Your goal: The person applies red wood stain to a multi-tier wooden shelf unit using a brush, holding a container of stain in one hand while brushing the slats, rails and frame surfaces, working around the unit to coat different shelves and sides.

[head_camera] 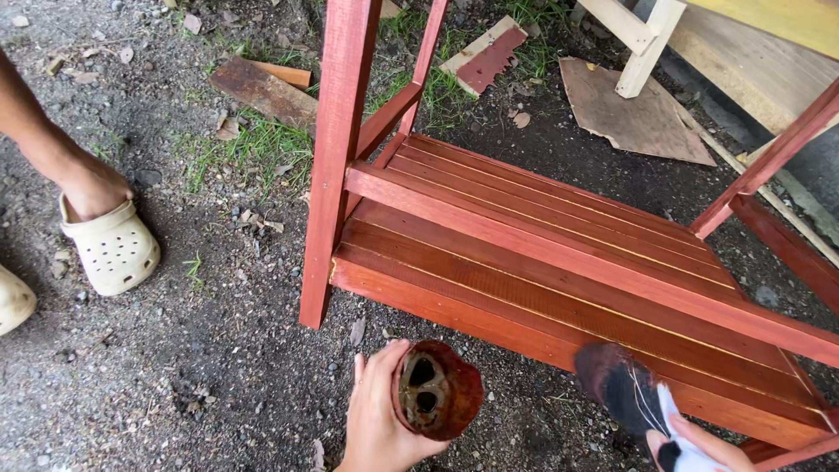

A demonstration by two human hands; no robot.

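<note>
My left hand grips a small stain-caked can, its open mouth tilted toward me, low in the middle of the view. My right hand holds a paintbrush with dark, stain-soaked bristles; the bristles hover at the front edge of the lower slatted shelf. The shelf belongs to a reddish-brown stained wooden rack whose front left leg stands on the dirt.
Another person's foot in a cream clog stands at the left, a second clog at the edge. Scrap boards and a plywood piece lie on the gravelly ground behind. An unpainted wooden frame stands top right.
</note>
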